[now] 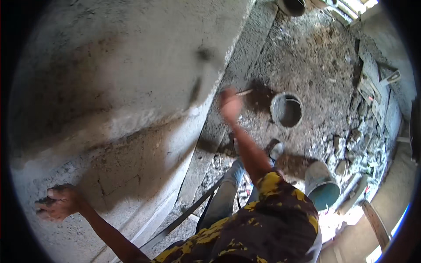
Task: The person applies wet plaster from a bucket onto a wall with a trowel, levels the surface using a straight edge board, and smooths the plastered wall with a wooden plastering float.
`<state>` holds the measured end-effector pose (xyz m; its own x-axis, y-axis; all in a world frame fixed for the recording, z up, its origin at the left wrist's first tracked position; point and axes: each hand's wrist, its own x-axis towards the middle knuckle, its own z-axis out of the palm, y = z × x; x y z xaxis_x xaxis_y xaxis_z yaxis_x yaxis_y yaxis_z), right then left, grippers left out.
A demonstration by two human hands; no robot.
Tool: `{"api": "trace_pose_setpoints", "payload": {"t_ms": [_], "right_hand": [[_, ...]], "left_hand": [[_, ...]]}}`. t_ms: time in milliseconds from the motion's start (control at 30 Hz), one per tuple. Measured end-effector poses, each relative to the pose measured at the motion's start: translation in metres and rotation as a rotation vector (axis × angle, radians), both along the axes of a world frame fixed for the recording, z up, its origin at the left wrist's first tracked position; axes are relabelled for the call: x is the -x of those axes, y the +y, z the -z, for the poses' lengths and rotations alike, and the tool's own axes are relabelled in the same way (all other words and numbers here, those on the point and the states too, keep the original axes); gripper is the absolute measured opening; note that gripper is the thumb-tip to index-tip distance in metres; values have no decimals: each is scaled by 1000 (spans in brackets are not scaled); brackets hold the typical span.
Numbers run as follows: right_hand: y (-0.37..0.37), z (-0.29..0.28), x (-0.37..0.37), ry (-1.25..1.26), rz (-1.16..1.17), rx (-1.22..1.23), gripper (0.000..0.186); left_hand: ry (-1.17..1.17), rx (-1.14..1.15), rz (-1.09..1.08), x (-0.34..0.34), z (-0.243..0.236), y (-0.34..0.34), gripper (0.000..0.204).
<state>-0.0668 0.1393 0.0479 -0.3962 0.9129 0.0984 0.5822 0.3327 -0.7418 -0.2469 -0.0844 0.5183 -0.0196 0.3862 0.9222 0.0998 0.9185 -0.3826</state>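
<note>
At the lower left my left hand (61, 202) is by the rough grey plastered wall (127, 70). Its fingers curl around a dark grey lump that looks like wet mortar; I cannot tell whether the hand touches the wall. My right hand (231, 105) is raised near the wall's edge, smeared by motion, its fingers closed. A thin pale rod-like end (244, 92) of a tool sticks out from it, and the rest of that tool is hidden or blurred. Just right of this hand, a round bucket (274, 109) with grey contents stands on the ground.
A second bucket (316, 175), greenish inside, lies tilted near my right side. Broken rubble (346, 153) and boards (372, 94) line the right, with a flat hand tool (390, 78) on them. Another container (293, 6) is at the top. A long dark bar (188, 212) slants beside my legs.
</note>
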Motion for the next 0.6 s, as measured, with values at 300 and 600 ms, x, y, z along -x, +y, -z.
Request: {"api": "trace_pose_setpoints", "payload": {"t_ms": [300, 600], "right_hand": [[-66, 143, -208, -575, -116, 675, 18], [145, 330, -270, -528, 388, 833, 33]], "left_hand": [[32, -10, -97, 1, -1, 7, 77], [201, 39, -181, 4, 6, -4, 68]]}}
